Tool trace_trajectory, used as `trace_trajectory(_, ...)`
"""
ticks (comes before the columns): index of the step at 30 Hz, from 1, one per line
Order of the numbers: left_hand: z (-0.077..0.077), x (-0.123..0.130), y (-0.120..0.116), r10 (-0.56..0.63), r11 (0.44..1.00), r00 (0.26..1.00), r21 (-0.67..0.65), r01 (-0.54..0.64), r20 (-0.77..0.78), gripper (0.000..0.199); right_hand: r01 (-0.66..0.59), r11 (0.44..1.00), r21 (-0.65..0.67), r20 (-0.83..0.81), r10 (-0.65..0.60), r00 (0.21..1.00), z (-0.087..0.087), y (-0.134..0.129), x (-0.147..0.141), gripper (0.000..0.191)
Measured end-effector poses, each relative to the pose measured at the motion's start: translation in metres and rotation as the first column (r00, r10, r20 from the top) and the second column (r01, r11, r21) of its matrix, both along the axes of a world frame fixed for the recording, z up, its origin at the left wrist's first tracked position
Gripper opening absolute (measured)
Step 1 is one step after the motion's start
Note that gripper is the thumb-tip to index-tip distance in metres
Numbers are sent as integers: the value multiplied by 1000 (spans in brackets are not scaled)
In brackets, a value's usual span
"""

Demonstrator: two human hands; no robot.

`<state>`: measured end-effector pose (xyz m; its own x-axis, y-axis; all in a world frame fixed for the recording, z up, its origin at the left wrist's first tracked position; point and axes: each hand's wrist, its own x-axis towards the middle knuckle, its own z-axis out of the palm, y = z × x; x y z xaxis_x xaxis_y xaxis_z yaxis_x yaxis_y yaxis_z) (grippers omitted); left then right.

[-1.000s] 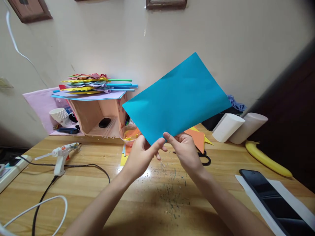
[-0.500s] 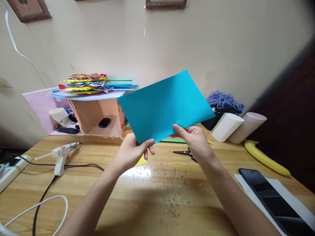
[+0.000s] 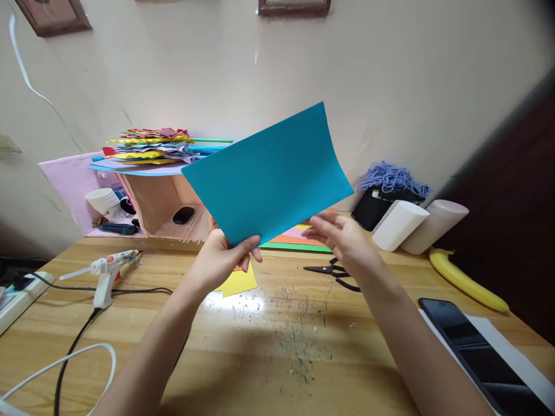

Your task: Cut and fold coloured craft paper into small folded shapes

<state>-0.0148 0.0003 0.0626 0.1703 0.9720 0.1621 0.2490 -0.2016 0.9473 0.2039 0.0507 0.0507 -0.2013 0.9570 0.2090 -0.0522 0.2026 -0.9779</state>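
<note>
The left hand (image 3: 217, 257) pinches the near corner of a sheet of blue craft paper (image 3: 269, 173), with its thumb in front and its fingers bent behind. The sheet is up in the air over the middle of the wooden table (image 3: 260, 361), tilted, with its right top corner highest. It looks thin, light and a bit stiff, but its right side curves, so I think it could crease if squeezed hard. The corners and edges seem the best spots to hold, with a soft pinch. The right hand (image 3: 347, 240) is loosely open, fingers a little curled, close to the sheet's near edge; I cannot tell if a fingertip touches it. Around them, from the left, there is a power strip (image 3: 23, 300), then a white glue gun (image 3: 104, 274). Farther back, stacked paper cups (image 3: 104, 199) sit left of a pink box (image 3: 147, 202) with a black computer mouse (image 3: 184, 215) inside. The sheet hides part of that box. Yellow paper (image 3: 240, 283) lies below the left hand. Black scissors (image 3: 321, 269) lie under the right hand, so they look most in the way. Farther right are purple yarn (image 3: 392, 176), two white rolls (image 3: 401, 225), a banana (image 3: 468, 280) and a black phone (image 3: 472, 346).
</note>
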Motion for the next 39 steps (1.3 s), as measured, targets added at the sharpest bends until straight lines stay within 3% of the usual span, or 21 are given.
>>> trace_trajectory(2, -2, 5, -1, -24, 1000, 1000, 5, 24, -4, 32, -166, 985, -39, 111, 169, 979, 0, -11, -13, 25)
trace_trajectory(5, -4, 13, -3, -65, 998, 997, -4, 65, -47, 32, -335, 942, -22, 125, 335, 934, 0, -26, -29, 19)
trace_trajectory(8, -6, 17, -5, -79, 997, 992, -12, 78, -102, 33, -396, 918, 5, 131, 392, 911, -3, -32, -36, 21)
trace_trajectory(16, 3, 6, -6, -112, 991, 989, -77, 105, -98, 28, -147, 987, -63, 216, 157, 964, -2, -20, -17, 22)
trace_trajectory(21, 14, -14, -6, -132, 987, 971, -121, 110, -198, 32, -13, 1000, -17, 221, 17, 975, 7, -8, 6, 23)
trace_trajectory(28, 19, -35, -4, -146, 987, 973, -90, 132, -176, 27, 82, 996, 29, 130, -85, 988, 6, 13, 41, 18)
trace_trajectory(33, 22, -43, -4, -149, 985, 946, -127, 117, -286, 31, 153, 986, 66, 91, -159, 983, 10, 18, 56, 20)
trace_trajectory(36, 23, -46, -6, -219, 968, 917, -193, 161, -333, 32, 118, 992, 33, 63, -120, 991, 7, 22, 59, 29)
trace_trajectory(39, 21, -45, -5, -282, 951, 902, -222, 217, -326, 29, 68, 998, -10, 159, -66, 985, 2, 22, 56, 33)
